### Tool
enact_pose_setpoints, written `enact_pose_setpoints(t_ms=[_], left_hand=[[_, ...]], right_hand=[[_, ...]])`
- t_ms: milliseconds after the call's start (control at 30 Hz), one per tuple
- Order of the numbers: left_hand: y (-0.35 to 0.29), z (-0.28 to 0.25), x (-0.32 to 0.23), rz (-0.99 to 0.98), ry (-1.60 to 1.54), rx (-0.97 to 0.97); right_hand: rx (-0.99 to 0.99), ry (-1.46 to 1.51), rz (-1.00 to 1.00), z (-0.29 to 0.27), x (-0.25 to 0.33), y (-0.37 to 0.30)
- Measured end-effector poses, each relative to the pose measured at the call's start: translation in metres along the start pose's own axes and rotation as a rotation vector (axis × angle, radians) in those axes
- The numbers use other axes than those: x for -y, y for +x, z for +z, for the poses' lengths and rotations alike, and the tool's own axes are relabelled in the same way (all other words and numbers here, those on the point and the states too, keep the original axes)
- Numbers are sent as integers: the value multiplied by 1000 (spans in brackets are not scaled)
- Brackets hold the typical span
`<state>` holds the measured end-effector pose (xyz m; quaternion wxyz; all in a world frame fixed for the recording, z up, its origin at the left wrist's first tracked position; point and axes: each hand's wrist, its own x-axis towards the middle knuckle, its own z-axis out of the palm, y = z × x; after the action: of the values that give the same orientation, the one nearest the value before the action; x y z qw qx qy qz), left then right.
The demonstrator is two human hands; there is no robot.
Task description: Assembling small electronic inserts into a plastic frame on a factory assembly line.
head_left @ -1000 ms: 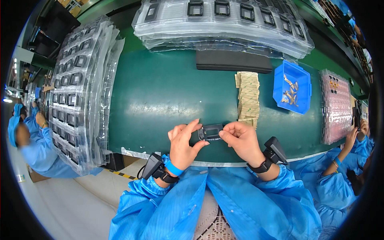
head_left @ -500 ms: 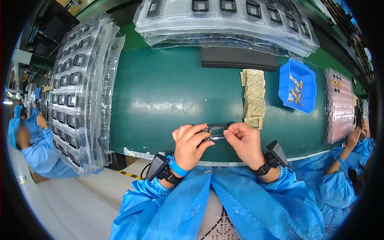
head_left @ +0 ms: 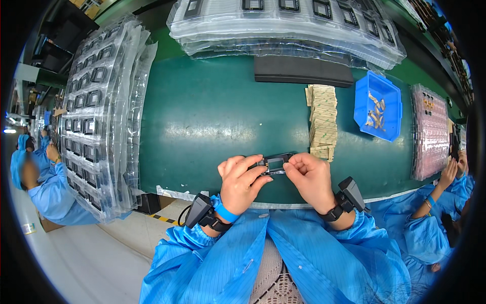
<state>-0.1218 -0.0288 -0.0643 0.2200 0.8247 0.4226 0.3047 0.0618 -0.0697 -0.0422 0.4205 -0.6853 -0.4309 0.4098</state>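
A small black rectangular frame (head_left: 277, 158) with a window opening is held just above the near part of the green table. My left hand (head_left: 238, 181) grips its left end, with the fingers along the upper edge and the thumb below. At its right end, my right hand (head_left: 310, 178) has thumb and forefinger pinched together on the edge. Whether those fingertips also hold something small is hidden. Beyond my right hand lies a long overlapping stack of cream strips (head_left: 323, 119) with green markings.
Clear trays of black frames (head_left: 93, 99) are stacked at left; more trays (head_left: 283, 25) stand at the back, behind a black bar (head_left: 304, 72). A blue bin (head_left: 360, 104) holds curled scraps. Pinkish trays (head_left: 430, 137) stand at right. Co-workers' hands (head_left: 448, 175) are beside them.
Both hands keep their hold on the frame, and its right end looks slightly raised. The view has shifted a little. At the right, a co-worker's arm has moved slightly.
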Motion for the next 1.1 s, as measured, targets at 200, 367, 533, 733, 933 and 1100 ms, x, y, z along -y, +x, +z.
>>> enact_pose_setpoints(t_ms=[200,367,533,733,933,1100], left_hand=[[-1,1,-1,36,27,-18],[-1,0,-2,36,36,-12],[0,0,-1,47,45,-3],[-1,1,-1,71,73,6],[-3,2,-4,97,167,40],[-4,3,-5,89,172,40]], right_hand=[[-28,-86,-56,2,1,-2],[-45,-122,-99,3,0,-2],[-45,-148,-119,2,1,-1],[-34,-146,-107,2,1,0],[-39,-142,-114,2,1,-1],[-37,-150,-103,2,3,-1]])
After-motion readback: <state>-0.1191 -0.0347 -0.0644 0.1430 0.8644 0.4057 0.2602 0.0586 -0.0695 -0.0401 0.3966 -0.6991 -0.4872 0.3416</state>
